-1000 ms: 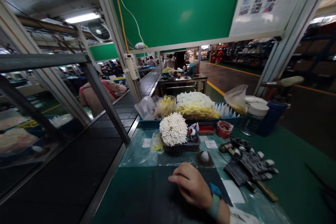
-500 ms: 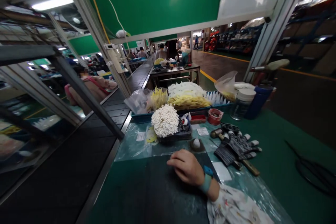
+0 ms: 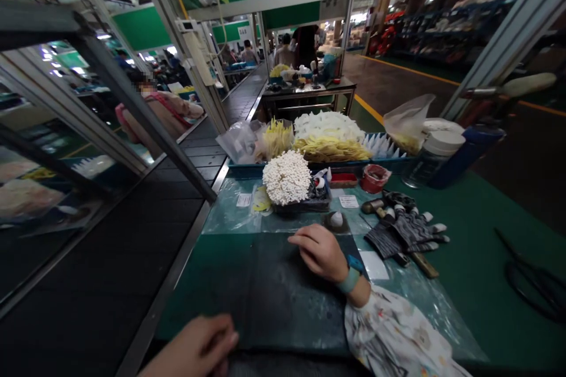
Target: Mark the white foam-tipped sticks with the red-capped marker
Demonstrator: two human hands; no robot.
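Left hand (image 3: 204, 339): forearm (image 3: 163, 361) cut off by bottom edge; print on white label (image 3: 348, 201) too small

Black rectangular mat (image 3: 289, 312) lying on green-topped bench (image 3: 477, 253), right hand (image 3: 322, 253) sitting over its 1 o'clock part. From mat: round white-beaded bunch (image 3: 287, 178) resting on dark shallow box (image 3: 303, 207) at 12, long blue plastic tray (image 3: 246, 170) spanning behind; grey knitted gloves (image 3: 405, 231) lying at 2; black slatted conveyor (image 3: 106, 283) running at 9.
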